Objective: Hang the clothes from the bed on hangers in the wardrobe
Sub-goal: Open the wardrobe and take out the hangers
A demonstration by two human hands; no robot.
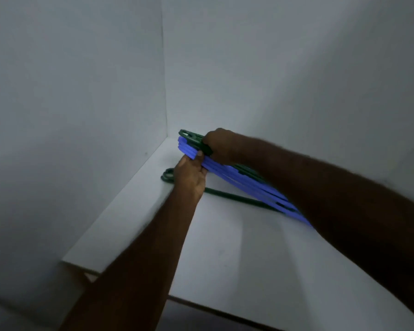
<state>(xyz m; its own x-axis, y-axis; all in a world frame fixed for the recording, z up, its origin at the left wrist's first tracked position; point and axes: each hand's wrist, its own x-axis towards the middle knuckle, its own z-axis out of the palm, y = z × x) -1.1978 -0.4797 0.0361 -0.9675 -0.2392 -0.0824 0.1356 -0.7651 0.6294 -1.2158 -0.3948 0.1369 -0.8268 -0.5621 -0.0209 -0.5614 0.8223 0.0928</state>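
A stack of blue hangers (pixel 244 182) with dark green ones among them is tilted up off a white wardrobe shelf (pixel 225 247), near the back left corner. My left hand (pixel 189 177) grips the raised end of the blue hangers from below, thumb on top. My right hand (pixel 219 145) holds the top green hanger (pixel 191 137) of the stack from above. One more green hanger (pixel 237 198) lies flat on the shelf under the raised stack. No clothes are in view.
The white left wall (pixel 69 115) and back wall (pixel 285 80) of the wardrobe close the shelf in. The shelf's front edge (pixel 201 304) runs across the bottom, with dark space below it.
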